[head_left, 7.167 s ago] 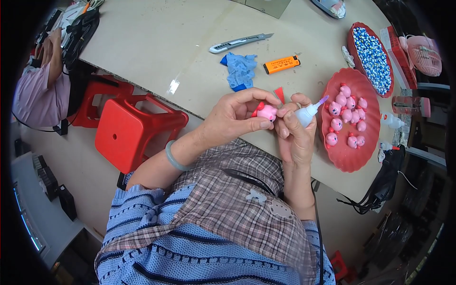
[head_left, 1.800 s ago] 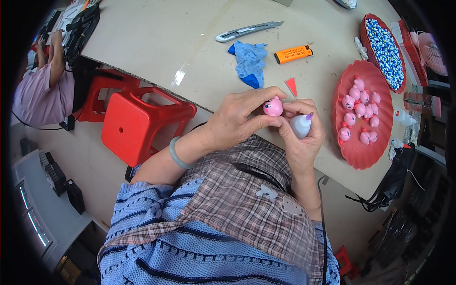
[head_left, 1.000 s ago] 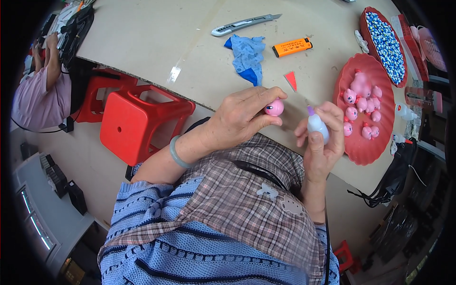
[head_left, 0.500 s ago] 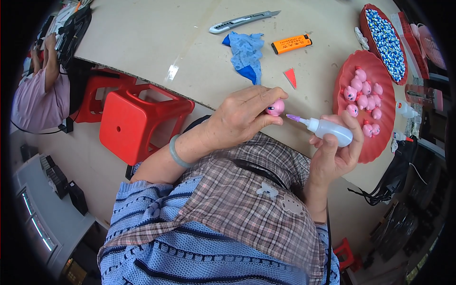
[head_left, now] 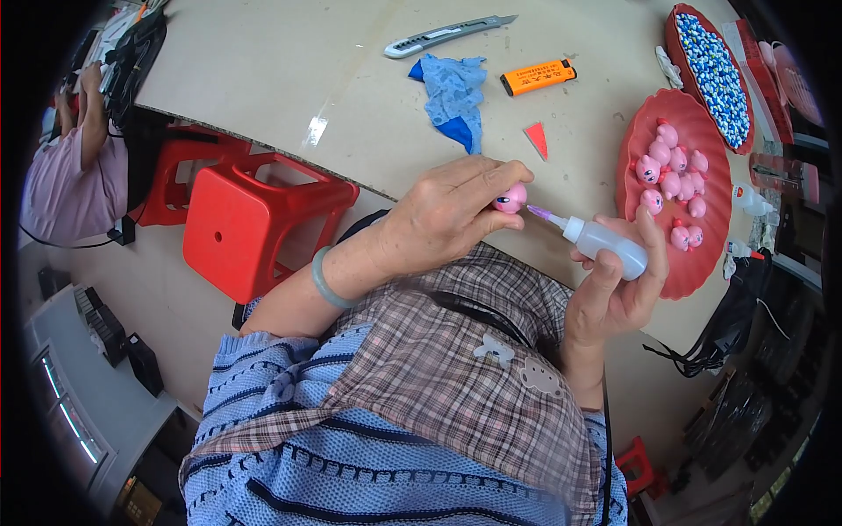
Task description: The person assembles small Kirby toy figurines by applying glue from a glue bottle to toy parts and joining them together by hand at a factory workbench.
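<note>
The left hand pinches a round pink figure between thumb and fingers. The right hand, half curled, grips a squeeze bottle held slantwise, its purple nozzle aimed at the figure, just beside or touching; I cannot tell which. The step seems to be applying the bottle's contents, calling for steady aim and a light squeeze. Farther right, more figures lie in a red dish

Soft, even light brightens the pale beige, flat-topped counter, marked by one small white glint, while fisheye distortion bends edges toward a dark, vignetted rim.
</note>
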`<state>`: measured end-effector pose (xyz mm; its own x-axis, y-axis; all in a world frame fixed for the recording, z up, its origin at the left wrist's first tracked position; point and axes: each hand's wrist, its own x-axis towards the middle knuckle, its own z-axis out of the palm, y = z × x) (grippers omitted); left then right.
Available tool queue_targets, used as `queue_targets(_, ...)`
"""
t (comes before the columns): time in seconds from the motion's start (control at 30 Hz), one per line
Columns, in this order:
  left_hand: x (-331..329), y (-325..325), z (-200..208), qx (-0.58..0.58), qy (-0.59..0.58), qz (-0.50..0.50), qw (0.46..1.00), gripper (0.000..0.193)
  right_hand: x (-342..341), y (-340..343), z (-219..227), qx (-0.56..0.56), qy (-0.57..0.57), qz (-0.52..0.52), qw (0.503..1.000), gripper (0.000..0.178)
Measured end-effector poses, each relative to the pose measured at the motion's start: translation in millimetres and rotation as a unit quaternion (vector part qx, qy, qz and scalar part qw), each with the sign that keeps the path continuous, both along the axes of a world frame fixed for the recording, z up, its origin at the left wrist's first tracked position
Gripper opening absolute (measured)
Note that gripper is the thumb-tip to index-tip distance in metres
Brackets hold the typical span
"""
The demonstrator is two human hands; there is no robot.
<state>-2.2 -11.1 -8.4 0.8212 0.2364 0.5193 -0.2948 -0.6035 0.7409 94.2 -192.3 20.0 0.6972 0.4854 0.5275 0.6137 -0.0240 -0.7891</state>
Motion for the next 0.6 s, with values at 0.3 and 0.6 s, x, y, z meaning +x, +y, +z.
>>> queue_targets(0.3, 0.4, 0.4, -0.8, -0.004, 0.003, -0.004, 1.000, 0.045, 0.0, -3.4, -3.0, -0.018, -0.010, -0.006, 1.000, 0.048)
queue_targets(0.6, -0.9, 0.2, 0.2, 0.005, 0.013, -0.003, 1.000, 0.045, 0.8, -6.1, -5.7, -0.048, -0.075, -0.011, 0.996, 0.045)
